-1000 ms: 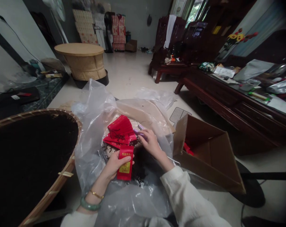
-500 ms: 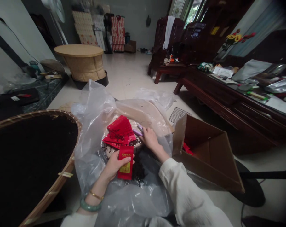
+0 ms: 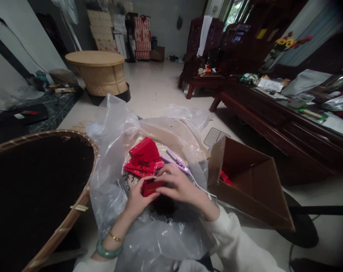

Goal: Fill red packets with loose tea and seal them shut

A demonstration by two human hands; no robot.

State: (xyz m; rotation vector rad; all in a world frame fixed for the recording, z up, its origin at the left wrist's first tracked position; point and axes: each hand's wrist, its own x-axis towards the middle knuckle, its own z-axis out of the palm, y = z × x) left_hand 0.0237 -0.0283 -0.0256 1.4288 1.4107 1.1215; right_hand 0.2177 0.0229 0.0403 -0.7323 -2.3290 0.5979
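My left hand point(image 3: 137, 200) grips a small red packet point(image 3: 149, 187), now tipped nearly flat. My right hand point(image 3: 179, 186) has its fingers closed on the same packet from the right. Both hands hover over a heap of dark loose leaves point(image 3: 164, 207) lying on a clear plastic sheet point(image 3: 115, 132). Just behind the hands lies a stack of red packets point(image 3: 144, 156). A purple tool point(image 3: 175, 161) rests beside that stack, free of my hands.
A wide woven basket point(image 3: 75, 211) filled with dark leaves sits at the left. An open cardboard box point(image 3: 253, 189) stands at the right with red packets inside. A round wooden tub point(image 3: 99, 73) is farther back; a dark wooden table point(image 3: 273, 113) runs along the right.
My right hand left the purple tool and came back to the red packet. The packet tilted from upright to nearly flat between both hands.
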